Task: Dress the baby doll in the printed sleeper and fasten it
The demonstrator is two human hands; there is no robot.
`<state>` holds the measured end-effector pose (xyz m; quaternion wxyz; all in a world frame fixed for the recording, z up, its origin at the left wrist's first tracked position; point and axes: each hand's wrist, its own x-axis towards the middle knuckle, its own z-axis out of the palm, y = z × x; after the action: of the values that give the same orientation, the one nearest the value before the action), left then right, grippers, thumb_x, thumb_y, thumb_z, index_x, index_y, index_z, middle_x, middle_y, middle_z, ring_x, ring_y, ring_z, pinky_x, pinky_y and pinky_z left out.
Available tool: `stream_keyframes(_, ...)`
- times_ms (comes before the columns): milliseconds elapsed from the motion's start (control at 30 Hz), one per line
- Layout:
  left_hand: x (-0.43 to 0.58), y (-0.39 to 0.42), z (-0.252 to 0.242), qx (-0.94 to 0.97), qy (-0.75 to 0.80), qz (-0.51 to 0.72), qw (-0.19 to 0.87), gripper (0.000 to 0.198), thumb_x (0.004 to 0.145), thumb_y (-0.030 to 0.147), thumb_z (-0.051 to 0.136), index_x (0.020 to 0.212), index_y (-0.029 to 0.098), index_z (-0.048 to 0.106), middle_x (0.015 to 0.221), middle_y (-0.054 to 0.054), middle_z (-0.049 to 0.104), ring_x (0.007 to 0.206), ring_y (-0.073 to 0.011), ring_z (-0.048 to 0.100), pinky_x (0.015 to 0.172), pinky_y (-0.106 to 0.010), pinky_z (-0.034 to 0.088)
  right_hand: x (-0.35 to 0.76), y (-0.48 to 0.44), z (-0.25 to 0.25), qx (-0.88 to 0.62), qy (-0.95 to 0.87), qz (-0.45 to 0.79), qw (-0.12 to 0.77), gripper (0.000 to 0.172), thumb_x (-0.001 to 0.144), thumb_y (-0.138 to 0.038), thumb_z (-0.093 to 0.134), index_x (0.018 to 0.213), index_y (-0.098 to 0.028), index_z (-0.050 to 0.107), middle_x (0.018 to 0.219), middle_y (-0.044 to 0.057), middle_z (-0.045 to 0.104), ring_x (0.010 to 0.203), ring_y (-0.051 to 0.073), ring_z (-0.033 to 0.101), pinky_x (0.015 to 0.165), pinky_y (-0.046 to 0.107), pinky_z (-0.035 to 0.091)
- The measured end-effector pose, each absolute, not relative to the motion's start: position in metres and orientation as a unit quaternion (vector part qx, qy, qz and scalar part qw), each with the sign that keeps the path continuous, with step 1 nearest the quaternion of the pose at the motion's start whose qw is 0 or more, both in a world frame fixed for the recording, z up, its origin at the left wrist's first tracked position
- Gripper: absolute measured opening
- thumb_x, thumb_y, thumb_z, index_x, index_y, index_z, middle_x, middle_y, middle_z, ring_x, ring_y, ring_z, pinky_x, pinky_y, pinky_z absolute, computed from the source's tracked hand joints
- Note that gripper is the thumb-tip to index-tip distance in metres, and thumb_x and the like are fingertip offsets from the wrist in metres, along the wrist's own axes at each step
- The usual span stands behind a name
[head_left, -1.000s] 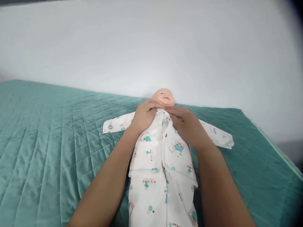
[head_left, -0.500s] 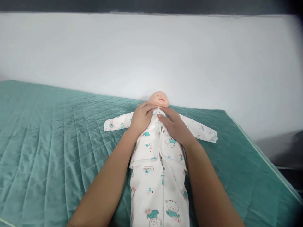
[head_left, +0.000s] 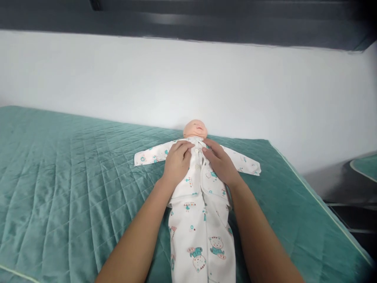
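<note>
A baby doll (head_left: 195,129) lies on its back, its head near the wall, both sleeves spread outward. It wears a white printed jacket (head_left: 187,184) with buttons down the front, and white printed trousers (head_left: 203,236) below. My left hand (head_left: 177,160) rests on the left side of the jacket's chest, fingers loosely bent and apart from the thumb. On the right side of the chest lies my right hand (head_left: 220,162), its thumb and fingers apart near the collar. Neither hand grips anything visible.
A green quilted cover (head_left: 73,188) spreads under the doll. Behind it stands a white wall (head_left: 188,82), with a dark beam (head_left: 188,23) across the top. Dark bars and another green edge (head_left: 366,167) show at the far right.
The view has tilted up a little, showing more of the dark beam. My left hand has drawn back slightly from the doll's neck, and more of the collar shows.
</note>
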<state>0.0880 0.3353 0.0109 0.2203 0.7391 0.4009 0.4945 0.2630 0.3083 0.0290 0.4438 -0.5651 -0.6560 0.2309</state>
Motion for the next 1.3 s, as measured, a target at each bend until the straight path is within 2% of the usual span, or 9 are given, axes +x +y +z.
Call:
stream_keyframes(100, 0.089, 0.335, 0.011, 0.733, 0.4, 0.5, 0.229, 0.025, 0.094, 0.014, 0.05, 0.107, 0.021, 0.07, 0.117, -0.007, 0.069, 0.116, -0.0209, 0.062, 0.107, -0.038, 0.047, 0.256, 0.299, 0.028, -0.575, -0.649, 0.143, 0.477, 0.032, 0.093, -0.04, 0.057, 0.12, -0.024, 0.063, 0.132, 0.008, 0.062, 0.127, 0.025, 0.052, 0.112, 0.046, 0.038)
stream_keyframes(233, 0.091, 0.335, 0.011, 0.723, 0.404, 0.511, 0.23, 0.016, 0.093, 0.019, 0.058, 0.101, 0.022, 0.071, 0.115, -0.006, 0.069, 0.114, -0.0212, 0.062, 0.103, -0.038, 0.049, 0.239, 0.283, 0.03, -0.592, -0.656, 0.033, 0.466, 0.02, 0.092, -0.036, 0.058, 0.107, -0.023, 0.062, 0.112, 0.009, 0.064, 0.11, 0.026, 0.056, 0.099, 0.044, 0.045)
stream_keyframes(433, 0.093, 0.334, 0.015, 0.729, 0.396, 0.51, 0.229, 0.003, 0.089, 0.024, 0.068, 0.091, 0.022, 0.068, 0.113, -0.005, 0.07, 0.113, -0.0214, 0.062, 0.102, -0.038, 0.048, 0.226, 0.269, 0.033, -0.653, -0.611, 0.095, 0.437, 0.031, 0.086, -0.039, 0.065, 0.109, -0.02, 0.058, 0.103, 0.008, 0.063, 0.088, 0.022, 0.059, 0.078, 0.037, 0.049)
stream_keyframes(567, 0.095, 0.331, 0.02, 0.719, 0.407, 0.5, 0.259, 0.005, 0.087, 0.019, 0.069, 0.084, 0.021, 0.066, 0.116, -0.005, 0.069, 0.114, -0.0204, 0.062, 0.104, -0.038, 0.046, 0.231, 0.271, 0.037, -0.665, -0.57, 0.163, 0.454, 0.024, 0.087, -0.037, 0.062, 0.105, -0.021, 0.06, 0.091, 0.003, 0.065, 0.073, 0.017, 0.057, 0.071, 0.033, 0.046)
stream_keyframes(767, 0.097, 0.331, 0.026, 0.726, 0.4, 0.49, 0.271, 0.008, 0.088, 0.016, 0.066, 0.082, 0.02, 0.063, 0.118, -0.007, 0.068, 0.117, -0.0209, 0.059, 0.107, -0.039, 0.043, 0.24, 0.279, 0.042, -0.641, -0.535, 0.249, 0.491, 0.019, 0.086, -0.039, 0.064, 0.09, -0.021, 0.067, 0.079, 0.001, 0.066, 0.069, 0.015, 0.056, 0.066, 0.03, 0.042)
stream_keyframes(867, 0.099, 0.33, 0.03, 0.713, 0.405, 0.488, 0.299, 0.009, 0.088, 0.015, 0.065, 0.081, 0.02, 0.063, 0.12, -0.007, 0.068, 0.118, -0.0218, 0.059, 0.107, -0.041, 0.043, 0.244, 0.281, 0.042, -0.622, -0.541, 0.272, 0.497, 0.016, 0.084, -0.034, 0.065, 0.09, -0.02, 0.068, 0.077, 0.0, 0.065, 0.068, 0.014, 0.055, 0.064, 0.028, 0.04)
stream_keyframes(1067, 0.103, 0.328, 0.035, 0.674, 0.394, 0.507, 0.364, 0.009, 0.089, 0.017, 0.064, 0.08, 0.02, 0.064, 0.117, -0.007, 0.068, 0.114, -0.0207, 0.061, 0.106, -0.04, 0.044, 0.244, 0.281, 0.04, -0.621, -0.535, 0.279, 0.501, 0.018, 0.084, -0.037, 0.067, 0.091, -0.02, 0.068, 0.077, -0.001, 0.064, 0.066, 0.013, 0.053, 0.062, 0.027, 0.039)
stream_keyframes(1300, 0.105, 0.33, 0.029, 0.668, 0.403, 0.507, 0.367, 0.008, 0.088, 0.017, 0.065, 0.08, 0.02, 0.065, 0.115, -0.006, 0.068, 0.115, -0.0208, 0.061, 0.106, -0.039, 0.044, 0.239, 0.285, 0.04, -0.624, -0.508, 0.278, 0.524, 0.016, 0.083, -0.036, 0.068, 0.087, -0.021, 0.071, 0.078, 0.0, 0.066, 0.067, 0.013, 0.053, 0.063, 0.028, 0.039)
